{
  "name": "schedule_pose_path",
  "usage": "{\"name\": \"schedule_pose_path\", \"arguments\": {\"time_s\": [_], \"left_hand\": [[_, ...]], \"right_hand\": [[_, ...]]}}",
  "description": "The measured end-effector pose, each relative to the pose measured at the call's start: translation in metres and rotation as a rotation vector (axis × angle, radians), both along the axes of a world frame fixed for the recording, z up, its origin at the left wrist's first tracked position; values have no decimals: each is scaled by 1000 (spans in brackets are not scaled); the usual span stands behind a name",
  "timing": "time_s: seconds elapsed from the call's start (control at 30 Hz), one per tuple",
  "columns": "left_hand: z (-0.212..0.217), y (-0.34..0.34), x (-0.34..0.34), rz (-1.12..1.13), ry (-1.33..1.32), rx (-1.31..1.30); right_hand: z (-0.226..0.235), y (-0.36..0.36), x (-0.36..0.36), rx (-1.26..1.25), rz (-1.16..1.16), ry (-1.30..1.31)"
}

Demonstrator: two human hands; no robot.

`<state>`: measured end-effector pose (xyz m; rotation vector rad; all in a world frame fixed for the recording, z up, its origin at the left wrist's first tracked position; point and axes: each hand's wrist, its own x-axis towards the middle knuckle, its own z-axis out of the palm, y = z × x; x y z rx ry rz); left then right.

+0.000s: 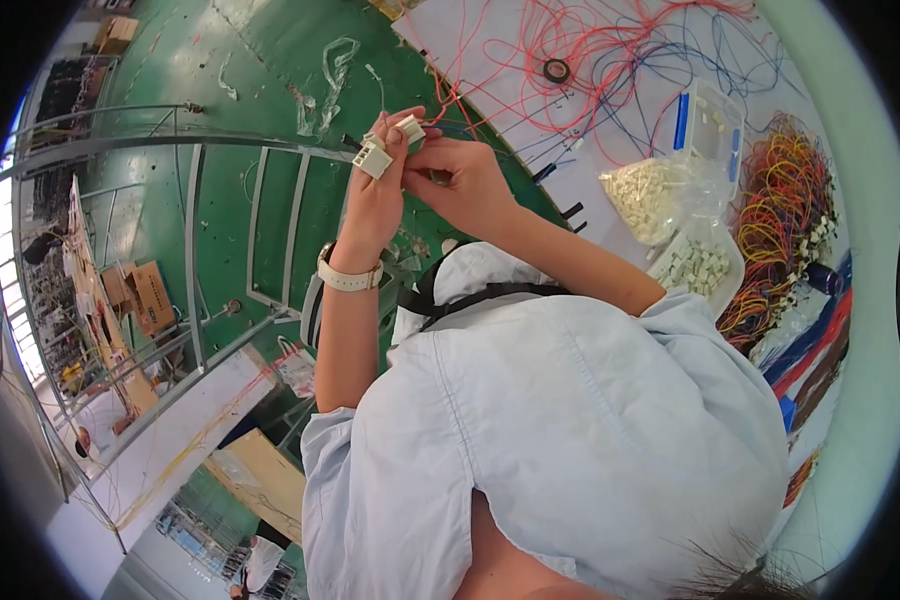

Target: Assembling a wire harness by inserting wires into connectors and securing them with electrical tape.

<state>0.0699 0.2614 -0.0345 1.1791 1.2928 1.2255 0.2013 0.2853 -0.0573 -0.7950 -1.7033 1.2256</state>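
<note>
My left hand (378, 205) is raised over the table's left edge, its fingers closed around a white plastic connector (373, 160). A second white connector (410, 128) sits at the same fingers, against the thumb. Thin red and blue wires run from the connectors toward the table. Close beside them, my right hand (470, 185) has its thumb and forefinger pinched together near the wire side of the connectors. Whatever lies between those fingertips is too small to make out. A watch with a pale strap (350, 275) circles my left wrist.
Loose red and blue wires (610, 50) and a black tape roll (556, 70) lie on the white table. Right of my arm are a bag of cream-coloured pieces (638, 195), a tub of connectors (695, 262) and a thick wire bundle (785, 220). A metal frame (195, 250) stands left.
</note>
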Motion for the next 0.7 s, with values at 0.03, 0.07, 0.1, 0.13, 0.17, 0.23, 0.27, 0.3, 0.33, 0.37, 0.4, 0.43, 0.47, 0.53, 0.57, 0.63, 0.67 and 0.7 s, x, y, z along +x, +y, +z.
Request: {"name": "schedule_pose_path", "arguments": {"time_s": [0.03, 0.07, 0.1, 0.13, 0.17, 0.23, 0.27, 0.3, 0.33, 0.37, 0.4, 0.43, 0.47, 0.53, 0.57, 0.63, 0.67, 0.7], "left_hand": [[6, 0, 5, 3, -66, -66], [9, 1, 8, 4, -132, -133], [8, 3, 9, -11, -129, -138], [6, 4, 9, -26, -190, -211], [5, 6, 8, -41, -250, -284], [-1, 11, 7, -87, -320, -322], [-5, 13, 7, -115, -395, -349], [-11, 15, 4, -132, -351, -350], [-17, 16, 2, -150, -349, -363], [-22, 16, -1, -121, -450, -371], [-27, 18, -6, -91, -550, -377], [-34, 21, -24, -117, -616, -397], [-36, 25, -38, -124, -690, -431], [-53, 30, -82, -165, -889, -435], [-63, 33, -104, -142, -955, -423], [-66, 33, -129, 134, -971, -459], [-69, 33, -141, 114, -991, -436], [-75, 32, -154, 102, -1010, -407]], "right_hand": [[-5, 0, 1, -3, -14, 3], [-10, 1, 2, -162, 58, 97], [-14, 2, 4, -319, 129, 195], [-15, 3, 6, -325, 112, 200], [-16, 4, 9, -325, 144, 197], [-19, 5, 15, -333, 159, 197], [-21, 4, 16, -317, 154, 176], [-24, 4, 19, -299, 148, 154], [-27, 3, 22, -308, 128, 157], [-30, 1, 27, -359, 151, 249], [-33, 1, 34, -406, 173, 342], [-38, 2, 48, -471, 166, 267], [-39, 3, 67, -496, 95, 293], [-66, 15, 113, -525, -60, 285], [-85, 19, 147, -497, -182, 234], [-83, 16, 203, -476, -360, 240], [-115, 18, 245, -684, -533, 427], [-130, 18, 285, -707, -366, 627]]}}
